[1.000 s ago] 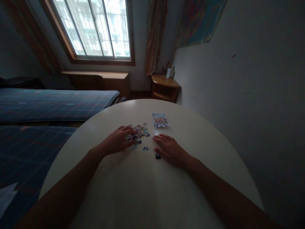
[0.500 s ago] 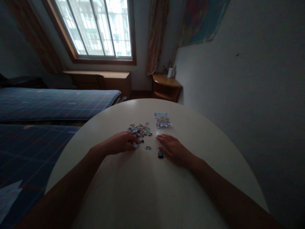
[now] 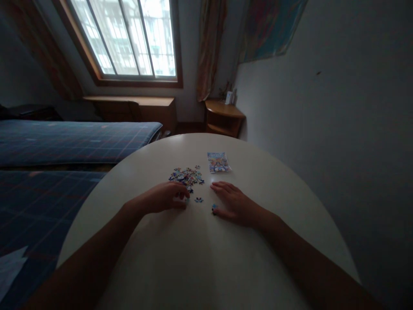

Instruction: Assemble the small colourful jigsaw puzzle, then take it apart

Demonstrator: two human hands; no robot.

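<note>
My left hand [image 3: 167, 197] rests at the near left edge of a loose heap of jigsaw puzzle pieces [image 3: 190, 175]. Its fingers and thumb curl around a pale blue puzzle piece [image 3: 187, 200], mostly covered by them. Lying nearly flat on the table, my right hand [image 3: 234, 202] has its fingers stretched out and holds nothing. By its thumb tip is a blue and dark puzzle piece [image 3: 214, 208], partly hidden under the thumb. Between the two hands lies a single puzzle piece [image 3: 198, 200].
A small colourful printed packet or card [image 3: 218, 162] lies beyond my right hand on the round white table [image 3: 206, 258]. To the left is a bed with a blue plaid mattress [image 3: 80, 140]. A wooden corner shelf [image 3: 224, 110] stands behind the table, and a wall runs along the right.
My right thumb has shifted to cover more of the blue and dark piece. My left thumb and fingers have moved slightly around the pale blue piece. The view has shifted a little.
</note>
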